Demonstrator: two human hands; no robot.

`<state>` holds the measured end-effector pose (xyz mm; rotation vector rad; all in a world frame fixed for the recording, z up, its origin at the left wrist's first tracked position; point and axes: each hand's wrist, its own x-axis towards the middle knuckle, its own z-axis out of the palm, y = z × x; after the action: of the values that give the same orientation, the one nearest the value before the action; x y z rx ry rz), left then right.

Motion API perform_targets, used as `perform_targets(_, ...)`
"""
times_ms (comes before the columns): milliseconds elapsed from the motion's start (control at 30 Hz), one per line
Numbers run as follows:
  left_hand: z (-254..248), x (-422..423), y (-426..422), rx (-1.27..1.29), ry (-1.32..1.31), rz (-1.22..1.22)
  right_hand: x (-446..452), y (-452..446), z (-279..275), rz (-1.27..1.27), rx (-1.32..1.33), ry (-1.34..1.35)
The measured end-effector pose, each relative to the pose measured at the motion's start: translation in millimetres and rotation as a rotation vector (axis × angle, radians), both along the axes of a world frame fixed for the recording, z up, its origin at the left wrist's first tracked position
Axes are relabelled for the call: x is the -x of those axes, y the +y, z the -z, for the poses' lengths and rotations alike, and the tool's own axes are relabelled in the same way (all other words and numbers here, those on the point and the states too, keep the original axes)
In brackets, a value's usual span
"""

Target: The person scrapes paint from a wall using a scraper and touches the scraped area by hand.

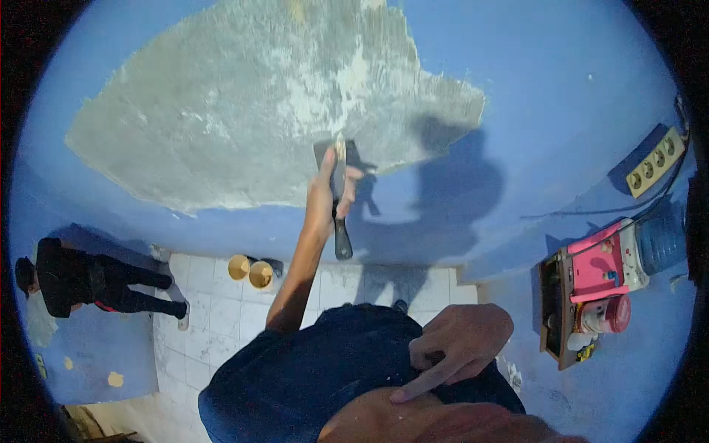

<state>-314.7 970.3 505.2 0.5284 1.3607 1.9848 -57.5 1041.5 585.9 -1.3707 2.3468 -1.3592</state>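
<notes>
My left hand (325,196) is raised at the wall with its fingers closed on a putty knife (343,240), whose dark handle points down. A dark flat blade (323,150) is beside my thumb, against the lower part of a grey, rough plaster patch (244,111) with white smears. Close to my body, my right hand (461,343) has curled fingers, with the index finger extended onto a rounded brownish surface (369,417). What is inside those curled fingers is hidden.
Blue wall (546,96) surrounds the patch. Two yellowish buckets (261,274) stand on white floor tiles (210,303). A person in dark clothes (74,277) stands at left. On the right are a socket strip (655,162), cable, and wooden shelf (555,317) with pink items and jars.
</notes>
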Motion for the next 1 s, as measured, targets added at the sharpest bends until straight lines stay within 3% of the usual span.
perform_targets(133, 15, 0, -5, 0.057, -0.033, 0.024, 3, 6, -2, 0.122, 0.016, 0.198)
perform_targets(467, 29, 7, -4, 0.106, -0.060, 0.074, 0, 13, -7, 0.209, 0.070, 0.116)
perform_targets(567, 32, 8, -1, 0.095, -0.074, 0.086, 5, 6, 3, 0.153, 0.213, 0.130)
perform_targets(667, 35, 9, -1, 0.110, -0.084, 0.078, 3, 7, -2, 0.096, -0.004, 0.029)
perform_targets(1000, 46, 14, -4, 0.121, -0.128, 0.058, -3, 25, -6, 0.003, -0.122, -0.048)
